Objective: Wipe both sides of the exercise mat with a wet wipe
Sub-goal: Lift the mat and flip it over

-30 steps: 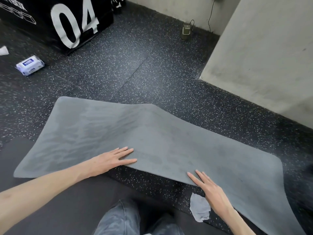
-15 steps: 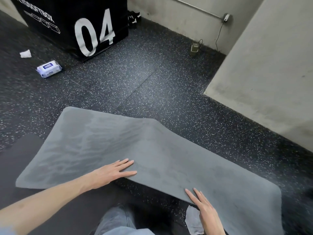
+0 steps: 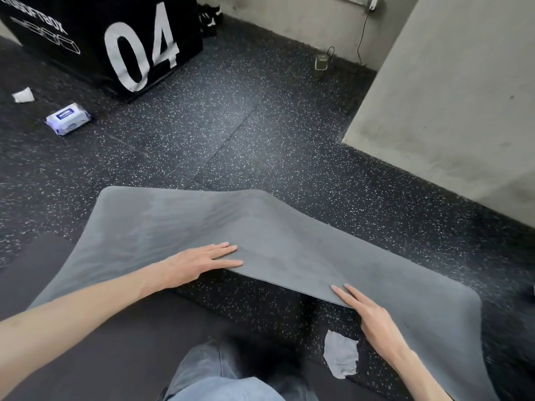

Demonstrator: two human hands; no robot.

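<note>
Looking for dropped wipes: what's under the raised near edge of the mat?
Under the mat's lifted edge only speckled floor shows; a used wipe lies nearer, uncovered. Farther under is hidden.

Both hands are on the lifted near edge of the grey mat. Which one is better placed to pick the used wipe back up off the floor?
Probably the right hand. The crumpled wipe lies on the floor just beside its wrist, under the mat edge it lifts. The left hand rests further along that edge, well away from the wipe.
</note>
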